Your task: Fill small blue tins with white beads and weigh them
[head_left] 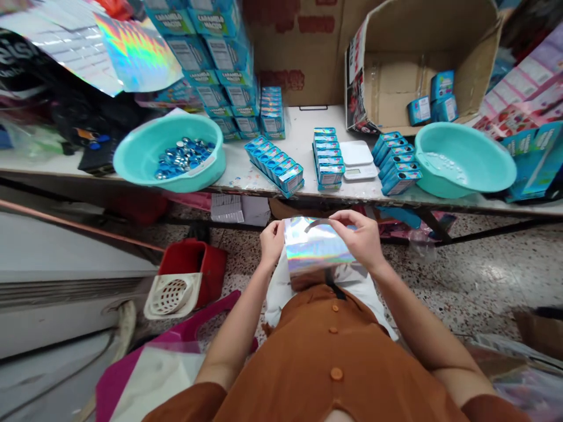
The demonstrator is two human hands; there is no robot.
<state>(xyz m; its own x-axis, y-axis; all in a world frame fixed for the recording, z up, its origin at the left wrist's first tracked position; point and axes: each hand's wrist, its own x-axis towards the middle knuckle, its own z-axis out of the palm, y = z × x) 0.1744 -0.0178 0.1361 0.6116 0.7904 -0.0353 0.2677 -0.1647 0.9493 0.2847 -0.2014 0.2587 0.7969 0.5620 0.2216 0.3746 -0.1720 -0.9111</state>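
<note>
A shiny holographic sheet (316,249) lies over my lap, below the table's front edge. My left hand (272,242) is closed in a pinch at the sheet's upper left corner. Over its right side, my right hand (361,239) pinches the end of a thin grey strip (317,223), which curls leftward along the sheet's upper edge. Whether the strip is still joined to the sheet I cannot tell. The fingertips of my right hand are partly hidden.
On the table stand a turquoise basin (132,158) of blue-and-silver pieces, rows of small blue boxes (275,164), a white scale (357,153), another turquoise basin (479,176) and an open carton (422,35). Stacked blue boxes (229,44) rise behind. A red bucket (215,272) stands on the floor.
</note>
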